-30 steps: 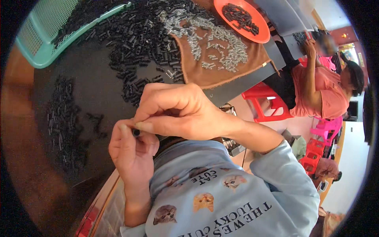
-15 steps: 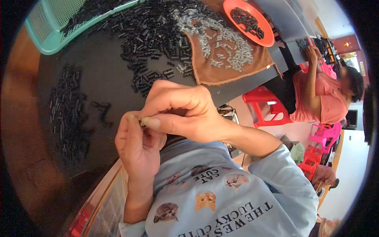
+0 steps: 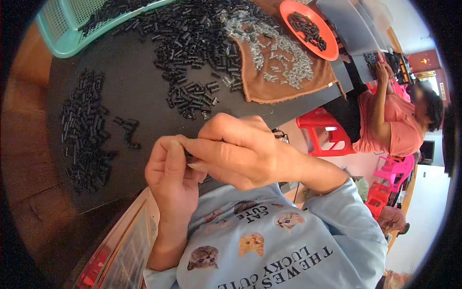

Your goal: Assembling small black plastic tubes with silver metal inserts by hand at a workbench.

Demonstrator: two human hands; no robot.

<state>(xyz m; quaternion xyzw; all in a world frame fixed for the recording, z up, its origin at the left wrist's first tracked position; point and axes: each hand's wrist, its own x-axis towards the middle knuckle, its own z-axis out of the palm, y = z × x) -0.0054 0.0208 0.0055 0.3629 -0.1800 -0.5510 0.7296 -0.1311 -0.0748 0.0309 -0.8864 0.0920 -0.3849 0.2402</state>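
In front of my shirt my two hands meet, fingertips together. My left hand (image 3: 169, 166) is closed in a pinch between thumb and forefinger. Against it presses my right hand (image 3: 243, 154), its fingers curled and thumb tucked under. Between them a small dark part (image 3: 187, 154) barely shows; the fingers hide most of it. Just beyond the hands lie loose black plastic tubes (image 3: 190, 98), some with bits of spring beside them. Small silvery coil springs (image 3: 298, 72) are scattered over a brown cloth (image 3: 260, 91) at the table's right side.
A heap of black pieces (image 3: 86, 130) lies on the dark table (image 3: 139, 91) at left, a few more beside it. A green basket (image 3: 72, 50) and an orange plate (image 3: 332, 50) stand at the far side. Right, a person in pink (image 3: 380, 115) sits near a red stool (image 3: 313, 130).
My right hand has turned and shifted slightly right and down, its fingers now covering the small part more. The left hand stays in its pinch. The view has shifted a little.
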